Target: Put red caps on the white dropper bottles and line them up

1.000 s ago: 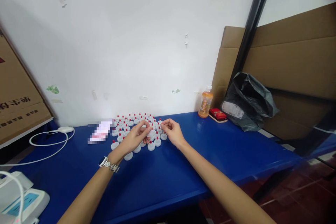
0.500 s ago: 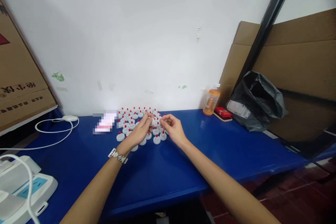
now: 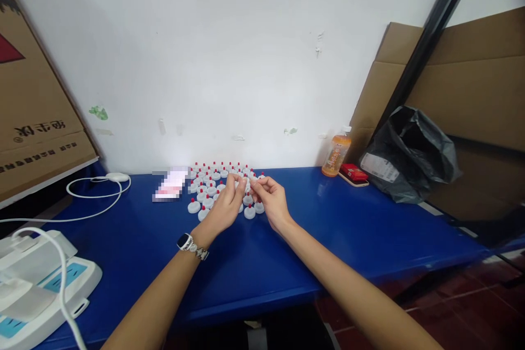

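Over the blue desk (image 3: 311, 251), towards its back edge, the left hand (image 3: 225, 203) seems to have its grip clamped on a white cap (image 3: 247, 186); whether the right hand (image 3: 274, 200), just beside, grips anything I cannot tell. Best hold the cap steady, fingertips light. The other caps (image 3: 194, 206) stand near the back edge: round, whitish, red-tipped

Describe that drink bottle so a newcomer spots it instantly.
Start at the blue table and follow its back edge along the white wall, rightward past the person's right hand. Just before the dark plastic bag stands the drink bottle. Its orange colour, white cap and height set it apart from the flat red packet beside it.
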`<state>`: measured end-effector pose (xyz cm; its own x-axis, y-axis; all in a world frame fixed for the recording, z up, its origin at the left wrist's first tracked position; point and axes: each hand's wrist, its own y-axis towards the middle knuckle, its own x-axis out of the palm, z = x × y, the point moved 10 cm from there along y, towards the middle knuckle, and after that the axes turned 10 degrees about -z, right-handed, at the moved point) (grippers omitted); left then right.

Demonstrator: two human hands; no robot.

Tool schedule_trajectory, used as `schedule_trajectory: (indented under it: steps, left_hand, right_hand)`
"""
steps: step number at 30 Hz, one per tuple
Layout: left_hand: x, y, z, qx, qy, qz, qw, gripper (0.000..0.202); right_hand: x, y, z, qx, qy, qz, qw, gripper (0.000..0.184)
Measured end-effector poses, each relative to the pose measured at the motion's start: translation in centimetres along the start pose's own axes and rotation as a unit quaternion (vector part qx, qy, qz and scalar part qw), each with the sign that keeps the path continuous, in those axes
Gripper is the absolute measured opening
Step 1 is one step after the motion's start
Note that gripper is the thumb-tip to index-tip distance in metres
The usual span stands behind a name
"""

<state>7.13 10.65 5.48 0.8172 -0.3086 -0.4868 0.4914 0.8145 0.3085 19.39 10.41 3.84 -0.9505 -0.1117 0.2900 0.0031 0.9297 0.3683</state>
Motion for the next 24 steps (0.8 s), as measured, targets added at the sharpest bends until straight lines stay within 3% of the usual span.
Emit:
schedule_trajectory:
  steps: [10, 14, 18, 24]
  left_hand:
    - [-0.7, -0.7, 1.6, -0.019, 0.118, 0.023, 0.993, 0.037]
    - [-0.7, -0.8, 1.6, -0.025, 0.133, 0.031, 0.990, 0.039]
    - [-0.5, -1.0, 2.1, -0.022, 0.144, 0.037, 0.989, 0.035]
    - [-1.6, -1.4, 2.4, -0.033, 0.138, 0.129, 0.981, 0.031]
  right_hand:
    - [0.1, -0.4, -0.2, 0.002, 0.012, 0.003, 1.000, 0.034]
    - [0.6, -0.4, -0.2, 0.017, 0.003, -0.026, 1.000, 0.034]
    - [0.5, -0.7, -0.7, 0.003, -0.008, -0.013, 1.000, 0.034]
    - [1.7, -1.5, -1.6, -0.027, -0.019, -0.033, 0.999, 0.029]
